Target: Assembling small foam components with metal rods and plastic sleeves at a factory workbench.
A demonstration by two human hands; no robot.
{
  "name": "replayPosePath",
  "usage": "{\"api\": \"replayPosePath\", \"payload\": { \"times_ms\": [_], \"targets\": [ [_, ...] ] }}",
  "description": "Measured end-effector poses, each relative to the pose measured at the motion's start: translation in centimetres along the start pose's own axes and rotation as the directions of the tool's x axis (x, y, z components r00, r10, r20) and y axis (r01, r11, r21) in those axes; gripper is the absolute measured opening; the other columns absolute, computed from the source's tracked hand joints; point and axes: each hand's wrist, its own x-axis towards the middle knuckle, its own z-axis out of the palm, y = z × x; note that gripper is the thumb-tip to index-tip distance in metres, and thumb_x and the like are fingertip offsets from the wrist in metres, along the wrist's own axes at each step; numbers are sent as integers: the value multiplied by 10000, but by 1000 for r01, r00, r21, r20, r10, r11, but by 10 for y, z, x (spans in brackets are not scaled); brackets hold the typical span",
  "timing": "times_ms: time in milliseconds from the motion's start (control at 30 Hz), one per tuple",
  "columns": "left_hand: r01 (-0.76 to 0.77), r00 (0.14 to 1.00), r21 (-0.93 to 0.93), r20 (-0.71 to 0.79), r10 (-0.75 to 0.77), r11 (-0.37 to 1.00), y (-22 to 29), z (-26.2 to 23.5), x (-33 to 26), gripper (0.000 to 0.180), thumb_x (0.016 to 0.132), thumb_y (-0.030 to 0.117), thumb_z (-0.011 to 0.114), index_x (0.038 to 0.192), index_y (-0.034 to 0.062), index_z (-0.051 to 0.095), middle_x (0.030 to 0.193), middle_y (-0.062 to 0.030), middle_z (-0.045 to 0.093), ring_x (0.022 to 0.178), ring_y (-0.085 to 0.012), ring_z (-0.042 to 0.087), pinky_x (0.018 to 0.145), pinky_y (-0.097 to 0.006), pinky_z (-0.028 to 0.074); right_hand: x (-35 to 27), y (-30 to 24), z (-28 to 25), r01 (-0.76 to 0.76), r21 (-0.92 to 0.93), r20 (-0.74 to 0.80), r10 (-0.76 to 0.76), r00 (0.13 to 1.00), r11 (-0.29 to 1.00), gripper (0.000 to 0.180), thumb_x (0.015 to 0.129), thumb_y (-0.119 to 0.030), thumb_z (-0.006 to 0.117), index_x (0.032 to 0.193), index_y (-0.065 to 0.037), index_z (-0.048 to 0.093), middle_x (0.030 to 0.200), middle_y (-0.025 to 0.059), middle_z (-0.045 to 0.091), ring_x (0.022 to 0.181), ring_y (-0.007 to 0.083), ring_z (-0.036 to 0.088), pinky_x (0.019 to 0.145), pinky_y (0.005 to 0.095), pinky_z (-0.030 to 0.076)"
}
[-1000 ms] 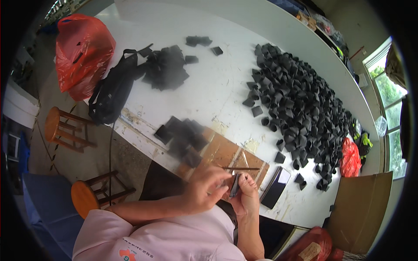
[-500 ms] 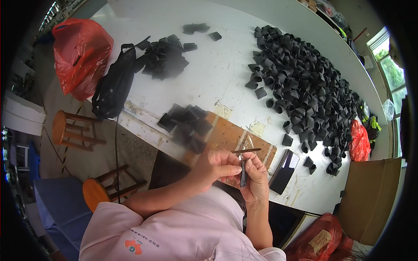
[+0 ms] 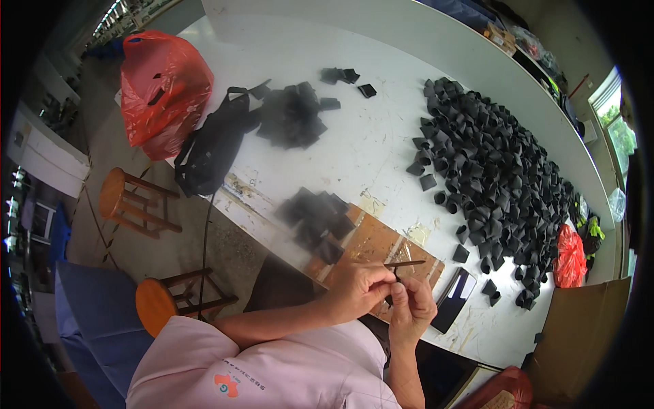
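Both my hands come together over the near edge of the worktable. My left hand (image 3: pixel 360 292) is closed, its thumb and fingertips pinched at a small black piece (image 3: pixel 396 278). From the other side my right hand (image 3: pixel 413 308) pinches the same piece, which the fingers mostly hide. A thin dark pointed stick (image 3: pixel 407 263) juts rightward from beside the left fingers; how it is held cannot be made out. Below the hands lies a brown board (image 3: pixel 371 235) with worn tape. Flat black pieces (image 3: pixel 317 217) lie in a blurred stack just beyond my left hand.
A big heap of rolled black pieces (image 3: pixel 497 170) covers the table's right side. More flat pieces (image 3: pixel 291 116) lie farther left, near a black bag (image 3: pixel 216 146) and a red plastic bag (image 3: pixel 167 88). A phone (image 3: pixel 453 300) rests right of my hands. Wooden stools (image 3: pixel 155 307) stand at left.
The whole view has shifted, so the table and hands appear lower and farther right. My fingers have closed in around the black piece, which showed more of its length before.
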Motion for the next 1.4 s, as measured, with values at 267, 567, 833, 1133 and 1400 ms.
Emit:
{"api": "replayPosePath", "payload": {
  "times_ms": [267, 567, 833, 1133, 1400],
  "targets": [
    [-228, 868, 416, -322, 377, 880, -10, 16, 2, 132, 726, -16, 576, 851, 14, 544, 626, -86, 567, 490, -191, 549, 419, -277, 419, 6, 4, 10, 175, -438, -16, -203, 979, 882, 66, 720, 16, 599, 784, 5, 590, 679, 114, 524, 562, 247, 510, 504, 321, 402],
    [517, 821, -840, 433, -371, 165, 9, -13, 7, 162, 753, -42, 513, 903, 9, 548, 669, 7, 513, 417, -9, 341, 363, -169, 263, 15, 3, -7, -601, 662, 334, 541, 772, 449, 106, 741, -63, 669, 691, -17, 587, 584, -44, 453, 491, 52, 359, 437, 194, 289],
    [417, 835, -873, 258, -486, 252, 39, -24, 29, 169, 783, -48, 484, 935, -16, 551, 634, -27, 552, 367, -13, 349, 322, -190, 265, 35, -32, -21, -563, 616, 440, 352, 826, 551, 205, 849, -196, 571, 825, 6, 554, 637, -2, 465, 514, 51, 347, 422, 172, 271],
    [448, 875, -810, 310, -372, 379, 22, -20, 23, 172, 839, 50, 532, 1008, 16, 533, 663, 8, 536, 382, -13, 338, 342, -165, 258, 47, 8, -16, -496, 516, 477, 247, 843, 698, 232, 873, -256, 536, 747, -62, 538, 625, -34, 459, 530, 44, 372, 464, 186, 294],
    [-350, 935, 107, -15, 353, 931, 42, -24, 47, 220, 777, 38, 588, 994, 3, 571, 897, -100, 610, 853, -180, 572, 721, -275, 449, 40, -23, -21, 139, -13, 17, -139, 990, 990, 311, 786, -256, 622, 940, 6, 555, 792, 76, 536, 658, 151, 482, 557, 251, 396]
  ]
}}
